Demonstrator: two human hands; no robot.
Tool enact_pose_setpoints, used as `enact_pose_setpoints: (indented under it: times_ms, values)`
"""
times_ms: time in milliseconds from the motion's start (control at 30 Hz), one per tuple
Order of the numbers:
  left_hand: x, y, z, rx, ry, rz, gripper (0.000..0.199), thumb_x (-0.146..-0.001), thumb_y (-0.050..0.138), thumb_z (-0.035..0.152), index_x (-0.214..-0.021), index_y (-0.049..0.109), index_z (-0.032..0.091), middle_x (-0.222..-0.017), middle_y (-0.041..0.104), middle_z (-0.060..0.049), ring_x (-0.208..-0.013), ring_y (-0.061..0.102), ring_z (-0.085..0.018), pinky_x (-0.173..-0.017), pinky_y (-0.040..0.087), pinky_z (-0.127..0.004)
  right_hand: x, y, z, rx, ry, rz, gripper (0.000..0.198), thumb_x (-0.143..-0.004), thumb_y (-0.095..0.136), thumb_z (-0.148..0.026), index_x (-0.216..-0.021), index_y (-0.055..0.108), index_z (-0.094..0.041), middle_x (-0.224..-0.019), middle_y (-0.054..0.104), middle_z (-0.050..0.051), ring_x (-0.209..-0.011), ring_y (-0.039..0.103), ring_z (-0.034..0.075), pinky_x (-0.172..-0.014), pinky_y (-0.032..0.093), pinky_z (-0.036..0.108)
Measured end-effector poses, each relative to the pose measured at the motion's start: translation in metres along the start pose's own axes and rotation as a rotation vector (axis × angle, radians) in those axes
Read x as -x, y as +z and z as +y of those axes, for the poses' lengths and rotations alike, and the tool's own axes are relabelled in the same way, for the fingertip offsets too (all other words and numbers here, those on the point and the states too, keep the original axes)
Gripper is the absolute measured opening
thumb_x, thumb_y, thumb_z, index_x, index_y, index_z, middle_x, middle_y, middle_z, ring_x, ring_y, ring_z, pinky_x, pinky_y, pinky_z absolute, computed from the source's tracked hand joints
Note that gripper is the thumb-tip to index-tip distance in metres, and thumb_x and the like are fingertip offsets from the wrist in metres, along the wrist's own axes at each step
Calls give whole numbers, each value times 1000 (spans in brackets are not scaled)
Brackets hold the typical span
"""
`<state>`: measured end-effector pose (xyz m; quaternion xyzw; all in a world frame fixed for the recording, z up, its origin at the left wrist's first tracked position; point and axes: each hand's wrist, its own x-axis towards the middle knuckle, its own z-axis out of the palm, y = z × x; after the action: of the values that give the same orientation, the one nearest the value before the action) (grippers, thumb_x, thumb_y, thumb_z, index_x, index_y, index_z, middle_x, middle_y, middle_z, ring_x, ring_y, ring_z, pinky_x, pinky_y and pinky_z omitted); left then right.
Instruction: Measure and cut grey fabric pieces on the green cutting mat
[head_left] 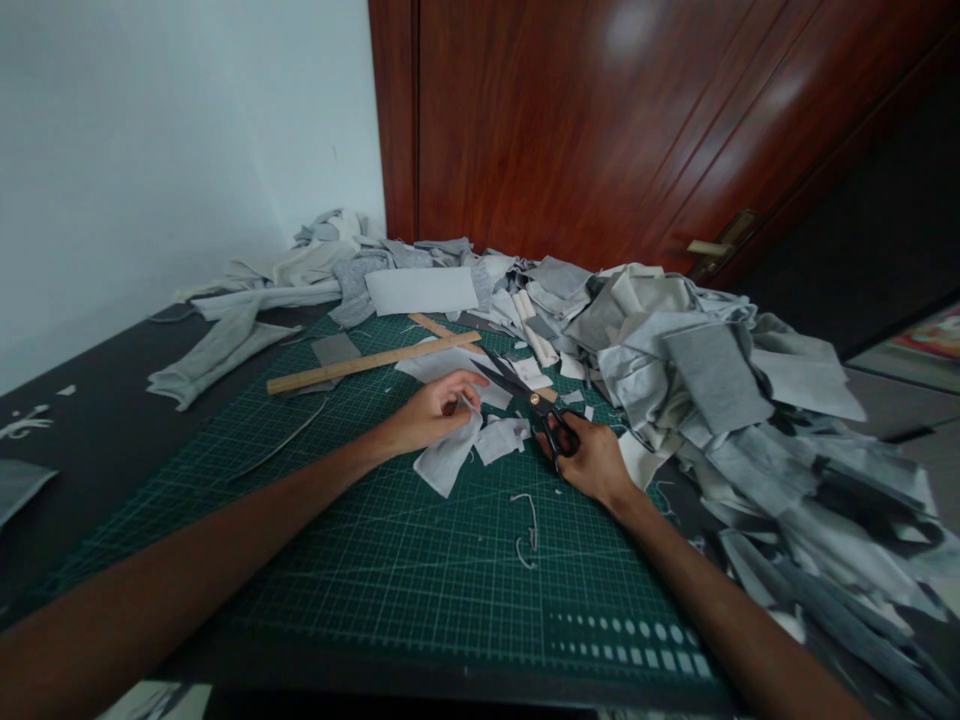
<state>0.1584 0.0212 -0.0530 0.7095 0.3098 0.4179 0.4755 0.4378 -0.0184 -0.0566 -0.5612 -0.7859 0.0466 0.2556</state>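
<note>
Over the middle of the green cutting mat (405,560), my left hand (435,410) pinches a light grey piece of fabric (448,460) that hangs from the fingertips. Beside it, my right hand (592,458) grips a pair of black scissors (534,398) by the handles. The scissors' blades point up and left, slightly parted, with their tips just beyond the left fingertips. Small fabric scraps (501,438) lie between the two hands. Behind the hands rests a white sheet (427,368), partly under a wooden ruler (367,364).
A large heap of grey and cream fabric (712,370) fills the right side. More cloth pieces (322,250) and a white rectangle (421,290) line the back. Thread ends (531,530) lie on the mat. A wooden door (600,130) stands behind the table.
</note>
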Motion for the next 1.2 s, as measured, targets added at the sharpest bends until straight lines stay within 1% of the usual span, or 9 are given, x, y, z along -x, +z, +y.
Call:
enact_pose_setpoints:
  times_ms: [133,267,433,533,600,767,967,1133,1200]
  values:
    - [-3,-2,-4,113,17,165,33,-81,69,17,-113,61,18,-92,66,-1,-88,61,-15,-81,47,-28,0,1,1,-4,0,8,26,-86,62,-43,-76,57,-20,-61,59,0,-51,52,14,-52,33,26]
    - [-5,-4,-6,330,-74,274,45,-80,76,23,-123,62,20,-107,69,-4,-96,64,-15,-86,50,-28,0,0,0,-4,-3,6,27,-86,62,-44,-74,56,-21,-60,59,-1,-50,51,13,-51,32,26]
    - [2,7,2,336,-206,68,60,-73,84,21,-129,61,17,-122,72,-11,-101,70,-19,-87,55,-31,-1,-1,-2,-3,-1,7,26,-86,61,-44,-75,56,-20,-62,61,1,-51,52,14,-52,33,26]
    - [7,16,7,230,-226,-56,51,-78,80,27,-125,66,15,-110,78,-11,-95,73,-21,-81,58,-33,-1,0,-1,0,3,10,27,-86,61,-44,-75,56,-20,-63,61,1,-51,52,14,-52,33,26]
    - [8,19,9,176,-225,-58,40,-81,77,33,-118,72,16,-108,79,-11,-94,74,-22,-82,59,-34,-1,0,0,10,-6,10,26,-86,61,-44,-75,56,-21,-62,61,1,-51,51,14,-52,33,26]
    - [5,11,9,138,-153,219,37,-84,73,45,-111,77,20,-109,78,-8,-94,74,-23,-81,60,-32,0,-2,-2,-35,-2,12,26,-86,62,-43,-74,56,-20,-59,58,-1,-49,49,13,-50,32,26]
    - [-2,-6,7,121,-83,480,41,-85,70,54,-108,76,21,-100,78,-7,-76,72,-19,-51,52,-22,9,-3,-17,-242,-16,-66,24,-86,66,-42,-83,59,-19,-65,60,-1,-53,51,13,-50,36,24]
    - [-11,-16,36,-117,116,553,35,-90,65,51,-103,76,20,-104,78,-7,-89,72,-20,-71,57,-26,13,-5,-26,-360,-74,-143,28,-86,66,-45,-92,59,-18,-73,59,0,-59,50,13,-55,38,25]
    - [-18,-19,55,-123,166,594,34,-91,65,50,-104,74,20,-101,78,-7,-88,72,-19,-71,57,-25,13,-7,-26,-408,-123,-148,32,-86,64,-47,-97,56,-18,-78,57,0,-64,50,14,-59,38,26]
